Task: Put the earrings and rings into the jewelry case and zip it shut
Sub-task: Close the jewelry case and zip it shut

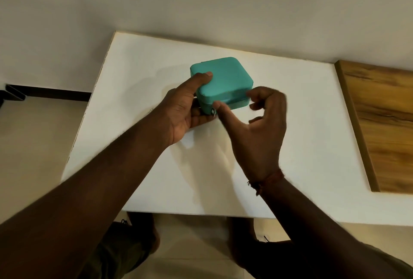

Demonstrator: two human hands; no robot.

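Note:
A teal square jewelry case [225,77] with its lid down sits on the white table [290,122]. My left hand [187,109] grips its near-left corner, thumb on the lid and fingers under the side. A small metal zipper pull [213,112] hangs at the near corner. My right hand [257,120] hovers just right of that corner, thumb tip beside the pull, fingers loosely curled and holding nothing. No earrings or rings are visible.
A wooden board [384,126] lies along the table's right side. The wall rises behind the table's far edge. My legs show under the near edge.

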